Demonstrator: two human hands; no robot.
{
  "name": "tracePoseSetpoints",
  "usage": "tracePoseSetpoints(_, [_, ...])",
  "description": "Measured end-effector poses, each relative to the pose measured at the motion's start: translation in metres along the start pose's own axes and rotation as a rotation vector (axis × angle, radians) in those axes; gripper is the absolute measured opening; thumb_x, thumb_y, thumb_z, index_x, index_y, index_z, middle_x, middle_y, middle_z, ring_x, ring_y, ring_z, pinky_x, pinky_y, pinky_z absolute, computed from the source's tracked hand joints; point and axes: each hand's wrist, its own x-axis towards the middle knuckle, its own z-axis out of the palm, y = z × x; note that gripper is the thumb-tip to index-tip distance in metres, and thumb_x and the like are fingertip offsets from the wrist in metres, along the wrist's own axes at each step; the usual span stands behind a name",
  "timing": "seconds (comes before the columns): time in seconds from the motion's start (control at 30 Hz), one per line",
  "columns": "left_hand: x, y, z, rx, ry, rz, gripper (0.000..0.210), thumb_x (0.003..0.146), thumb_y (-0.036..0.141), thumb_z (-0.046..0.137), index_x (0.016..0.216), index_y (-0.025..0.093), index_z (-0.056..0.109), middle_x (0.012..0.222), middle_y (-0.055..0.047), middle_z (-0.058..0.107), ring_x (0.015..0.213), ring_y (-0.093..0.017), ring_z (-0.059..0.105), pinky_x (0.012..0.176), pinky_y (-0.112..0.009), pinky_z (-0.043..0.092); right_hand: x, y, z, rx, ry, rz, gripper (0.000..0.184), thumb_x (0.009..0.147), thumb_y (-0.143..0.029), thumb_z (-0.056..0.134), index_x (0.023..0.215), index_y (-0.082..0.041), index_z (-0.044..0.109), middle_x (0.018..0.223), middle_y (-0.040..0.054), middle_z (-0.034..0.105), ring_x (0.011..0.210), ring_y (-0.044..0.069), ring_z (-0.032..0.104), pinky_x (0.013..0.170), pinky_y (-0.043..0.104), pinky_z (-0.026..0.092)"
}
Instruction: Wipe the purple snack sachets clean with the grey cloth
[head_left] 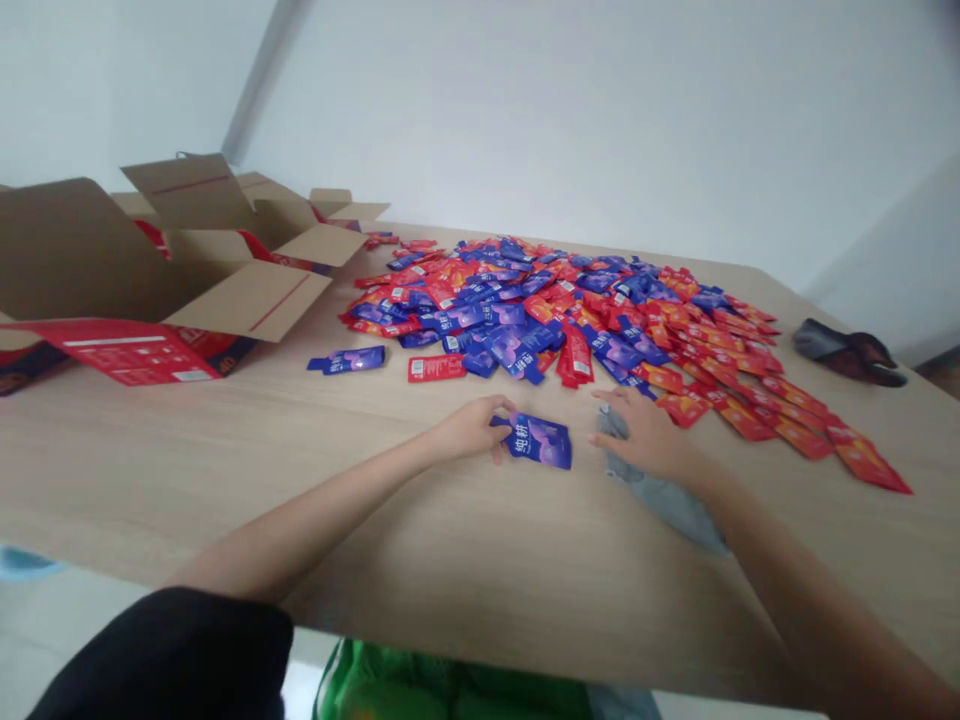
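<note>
Left of the grip stands an open carton (142, 352). The left hand (472, 426) pinches a blue pouch (541, 443) by its narrow end, seemingly singling it out; the next move calls for keeping that pinch. Just rightward, the right hand (637, 432), fingers parted, seems empty above gray cloth (675, 508).

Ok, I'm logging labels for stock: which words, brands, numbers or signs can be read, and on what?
"纯耕", as best I can read it: large characters on the blue pouch in the left hand.
Smaller print on that pouch: unreadable.
Pile of pouches: other lettering too small or blurred to quote reliably.
Red carton side: white printing, too blurred.
</note>
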Motion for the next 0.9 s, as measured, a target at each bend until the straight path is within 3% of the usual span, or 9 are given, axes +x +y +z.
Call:
tracePoseSetpoints(0.13, [-0.029,0.010,0.029,0.716,0.340,0.040,0.045,0.087,0.027,0.062,0.130,0.018,0.049,0.123,-0.016,0.059,0.113,-0.032,0.057,0.091,-0.046,0.046,-0.038,0.022,0.022,-0.155,0.004,0.061,0.042,0.088,-0.042,0.051,0.126,-0.027,0.063,0.128,0.0137,0.058,0.118,0.034,0.054,0.099,0.053,0.043])
tracePoseSetpoints(0.2, [-0.043,0.015,0.043,0.857,0.365,0.066,0.042,0.089,0.033,0.058,0.128,0.017,0.052,0.123,-0.016,0.057,0.113,-0.033,0.054,0.089,-0.047,0.045,-0.040,0.032,0.025,-0.104,0.012,0.067,0.039,0.090,-0.034,0.045,0.122,-0.025,0.064,0.124,0.0133,0.060,0.115,0.031,0.056,0.099,0.049,0.045])
tracePoseSetpoints(0.3, [-0.058,0.016,0.067,0.877,0.232,0.172,0.043,0.092,0.037,0.050,0.130,0.015,0.053,0.122,-0.016,0.057,0.110,-0.032,0.054,0.086,-0.044,0.045,-0.027,0.032,0.015,0.016,0.062,0.189,0.040,0.087,-0.032,0.046,0.123,-0.023,0.062,0.120,0.0129,0.064,0.112,0.030,0.059,0.098,0.048,0.047])
tracePoseSetpoints(0.4, [-0.064,0.009,0.087,0.877,0.203,0.193,0.051,0.093,0.034,0.045,0.139,0.011,0.047,0.127,-0.017,0.055,0.116,-0.033,0.050,0.091,-0.046,0.042,-0.006,0.001,-0.001,0.124,0.116,0.249,0.041,0.087,-0.037,0.050,0.124,-0.023,0.061,0.120,0.0122,0.066,0.113,0.030,0.060,0.098,0.049,0.046])
tracePoseSetpoints(0.53, [-0.062,0.004,0.096,0.857,0.206,0.205,0.056,0.092,0.034,0.045,0.141,0.009,0.045,0.132,-0.019,0.052,0.121,-0.034,0.046,0.097,-0.047,0.038,0.022,-0.071,-0.002,0.273,0.084,-0.045,0.031,0.090,-0.032,0.050,0.117,-0.023,0.063,0.116,0.0087,0.067,0.108,0.024,0.061,0.097,0.042,0.046])
tracePoseSetpoints(0.63, [-0.059,0.003,0.093,0.843,0.176,0.243,0.053,0.091,0.035,0.046,0.136,0.008,0.051,0.133,-0.020,0.052,0.122,-0.035,0.046,0.098,-0.047,0.037,0.036,-0.104,0.019,0.247,-0.160,-0.307,0.022,0.092,-0.026,0.048,0.104,-0.021,0.066,0.104,0.0068,0.067,0.098,0.020,0.061,0.089,0.035,0.047])
tracePoseSetpoints(0.73, [-0.058,0.002,0.091,0.836,0.156,0.256,0.052,0.091,0.035,0.047,0.134,0.007,0.052,0.133,-0.021,0.052,0.124,-0.035,0.044,0.098,-0.046,0.038,0.042,-0.102,0.038,0.101,-0.284,-0.370,0.019,0.092,-0.021,0.047,0.094,-0.020,0.066,0.097,0.0068,0.064,0.095,0.021,0.058,0.086,0.036,0.045])
tracePoseSetpoints(0.9, [-0.056,0.000,0.092,0.816,0.136,0.278,0.043,0.093,0.032,0.046,0.127,0.011,0.060,0.135,-0.017,0.052,0.124,-0.034,0.044,0.096,-0.046,0.039,0.042,-0.082,0.035,0.151,-0.257,-0.293,0.018,0.092,-0.017,0.046,0.095,-0.021,0.064,0.097,0.0059,0.062,0.097,0.021,0.056,0.088,0.036,0.044])
